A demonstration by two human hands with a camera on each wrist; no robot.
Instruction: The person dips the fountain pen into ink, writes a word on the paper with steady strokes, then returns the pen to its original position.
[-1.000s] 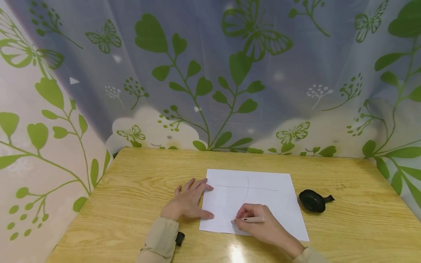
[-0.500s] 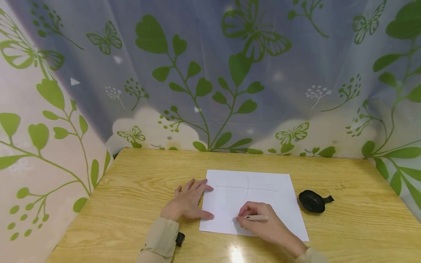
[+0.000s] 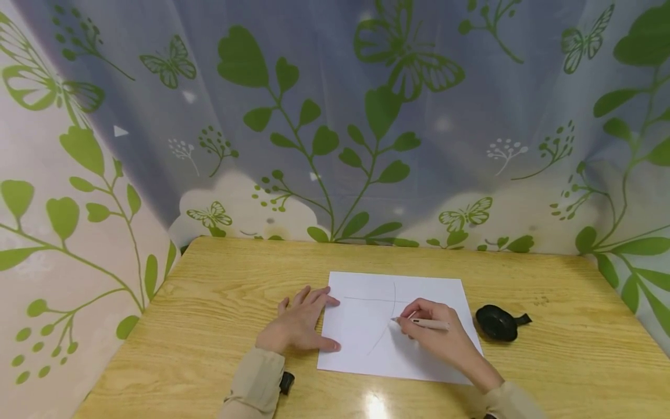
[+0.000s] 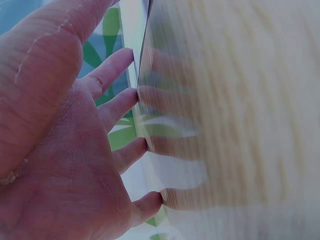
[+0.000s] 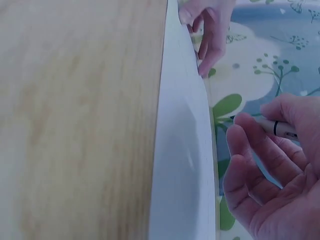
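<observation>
A white sheet of paper (image 3: 350,331) lies on the wooden table, bearing a thin horizontal line crossed by a long line that bends down to the left. My right hand (image 3: 442,337) pinches a pale pen (image 3: 433,324) over the sheet, its tip close beside the bent line just under the crossing. In the right wrist view the pen (image 5: 284,129) sits between thumb and index finger. My left hand (image 3: 300,326) is spread flat at the sheet's left edge, thumb and fingertips on the paper. Its fingers (image 4: 120,107) look straight and apart in the left wrist view.
A small black pan-shaped dish (image 3: 496,323) with a short handle stands right of the paper. Behind the wooden table (image 3: 235,273) hangs a curtain (image 3: 335,116) printed with green leaves and butterflies. A black strap (image 3: 286,382) shows at the left sleeve.
My right hand with the pen has moved up and to the right, from the sheet's lower part towards the crossing. The bent line's lower end now shows. My left hand has stayed put.
</observation>
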